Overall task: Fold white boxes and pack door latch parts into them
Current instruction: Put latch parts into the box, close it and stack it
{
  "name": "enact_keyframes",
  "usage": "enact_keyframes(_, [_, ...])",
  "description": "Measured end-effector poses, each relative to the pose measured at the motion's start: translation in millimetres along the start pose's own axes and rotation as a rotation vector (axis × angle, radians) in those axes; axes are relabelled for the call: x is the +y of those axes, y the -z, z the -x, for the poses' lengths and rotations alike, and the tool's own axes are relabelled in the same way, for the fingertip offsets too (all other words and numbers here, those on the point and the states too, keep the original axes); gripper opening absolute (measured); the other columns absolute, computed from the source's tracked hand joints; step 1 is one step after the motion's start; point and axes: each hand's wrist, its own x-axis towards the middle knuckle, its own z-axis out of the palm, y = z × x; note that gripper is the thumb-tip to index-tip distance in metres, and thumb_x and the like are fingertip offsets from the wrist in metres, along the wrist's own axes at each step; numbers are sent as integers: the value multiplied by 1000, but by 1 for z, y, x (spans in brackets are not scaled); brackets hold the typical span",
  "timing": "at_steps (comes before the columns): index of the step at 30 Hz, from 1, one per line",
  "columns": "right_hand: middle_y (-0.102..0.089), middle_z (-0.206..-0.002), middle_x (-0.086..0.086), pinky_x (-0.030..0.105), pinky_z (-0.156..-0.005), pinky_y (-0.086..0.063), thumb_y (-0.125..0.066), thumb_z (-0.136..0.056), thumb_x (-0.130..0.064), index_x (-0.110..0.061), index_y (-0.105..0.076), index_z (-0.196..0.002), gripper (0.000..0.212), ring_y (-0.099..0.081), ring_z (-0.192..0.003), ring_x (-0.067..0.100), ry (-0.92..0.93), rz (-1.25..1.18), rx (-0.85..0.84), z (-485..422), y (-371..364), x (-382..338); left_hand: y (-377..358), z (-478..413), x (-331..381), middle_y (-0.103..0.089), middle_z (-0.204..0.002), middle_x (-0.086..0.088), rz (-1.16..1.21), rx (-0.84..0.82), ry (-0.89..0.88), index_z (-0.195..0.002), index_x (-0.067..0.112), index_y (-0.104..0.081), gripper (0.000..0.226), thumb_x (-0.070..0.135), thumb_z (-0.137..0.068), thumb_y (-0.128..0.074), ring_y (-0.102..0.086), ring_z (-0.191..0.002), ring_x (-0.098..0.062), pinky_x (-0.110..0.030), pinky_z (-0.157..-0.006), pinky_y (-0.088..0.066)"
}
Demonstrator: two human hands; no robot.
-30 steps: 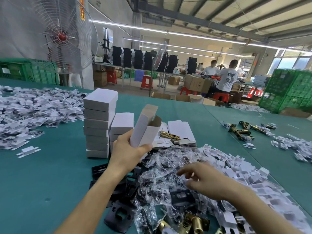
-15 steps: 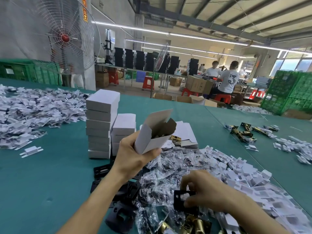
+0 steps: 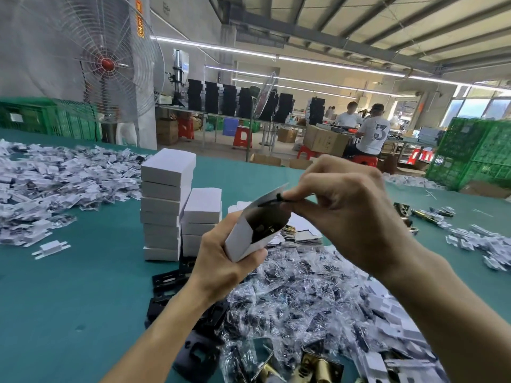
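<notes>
My left hand (image 3: 224,268) grips a small white box (image 3: 242,240) above the green table (image 3: 69,294), its open end tilted up and to the right. A brass latch part (image 3: 264,229) shows inside the opening. My right hand (image 3: 347,214) pinches a flat black plate (image 3: 276,201) at the mouth of the box, edge on and partly hidden by the fingers. Below lie clear bags of screws (image 3: 298,297), black plates (image 3: 168,280) and brass latches (image 3: 318,369).
Two stacks of closed white boxes (image 3: 166,205) stand just left of my hands. White card inserts are heaped at the far left (image 3: 55,183) and at the right (image 3: 398,324). Flat box blanks (image 3: 307,233) lie behind. Green crates (image 3: 475,156), a fan (image 3: 106,63) and seated workers are beyond.
My right hand picked a black plate out of the pile and lifted it to the mouth of the box. My left hand tilted the box's open end toward it.
</notes>
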Motion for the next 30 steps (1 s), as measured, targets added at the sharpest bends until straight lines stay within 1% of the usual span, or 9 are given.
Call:
enact_keyframes(2, [-66,-86,5,35,-60,-53,-78,-83,-13,-12,-79,-90,7,-62,-70,15,36,47,-56,-4,-5,-5,-2,1,1,-69,-102,2,19,9,-7,-123,26,-63,52,27,-72,-76,-66,-87,-15,-24,-65,-55])
enact_keyframes(4, [-66,-87,6,43,-59,-55,-76,-84,-13,-10,-79,-91,8,-65,-71,24,93,58,-110,-7,-7,-10,-4,2,2,-68,-98,5,0,16,-4,-120,29,-61,50,30,-72,-74,-64,-82,-11,-24,-62,-55])
enact_keyframes(8, [-64,-90,3,43,-64,-55,-73,-87,-7,-18,-79,-101,19,-65,-75,25,97,89,-288,-11,-11,-13,-6,3,2,-67,-90,8,-16,5,10,-113,33,-59,45,32,-71,-74,-64,-76,-9,-21,-58,-52])
enact_keyframes(12, [-63,-92,5,43,-65,-54,-69,-88,-5,-21,-76,-103,24,-64,-78,31,97,136,-307,-11,-19,-13,-8,4,0,-66,-86,-7,6,-24,39,-102,23,-64,32,22,-73,-76,-62,-72,-16,-32,-56,-51])
enact_keyframes(14, [-67,-93,2,41,-65,-54,-66,-88,-6,-28,-74,-103,28,-65,-80,31,112,153,-324,-12,-22,-15,-8,4,0,-65,-84,-6,10,-41,55,-98,24,-64,28,14,-74,-75,-60,-68,-11,-29,-55,-49])
enact_keyframes(18, [-71,-101,-3,40,-70,-54,-60,-88,-8,-30,-71,-104,29,-65,-89,28,32,236,-414,-13,-31,-5,-8,3,-4,-64,-89,-9,-10,-84,118,-102,26,-65,31,21,-74,-74,-60,-72,-20,-35,-55,-49])
enact_keyframes(24, [-73,-90,-1,45,-76,-54,-62,-91,-11,-21,-75,-97,18,-66,-86,21,-251,35,-92,12,-33,34,-6,0,-11,-65,-85,-3,30,10,247,-96,24,-67,28,22,-70,-76,-60,-72,-11,-32,-60,-54])
enact_keyframes(28, [-67,-119,-1,42,-89,-54,-60,-93,-28,-30,-65,-117,24,-64,-105,21,-506,328,-648,48,-49,68,-6,0,-13,-71,-87,5,-3,102,293,-97,28,-69,29,35,-72,-81,-67,-79,-13,-32,-65,-60])
enact_keyframes(30, [-60,-128,-1,38,-95,-51,-61,-93,-37,-27,-60,-125,34,-59,-115,19,-512,428,-791,69,-61,77,-7,0,-14,-73,-86,11,-36,107,296,-97,31,-69,23,33,-80,-83,-69,-81,-11,-34,-67,-62])
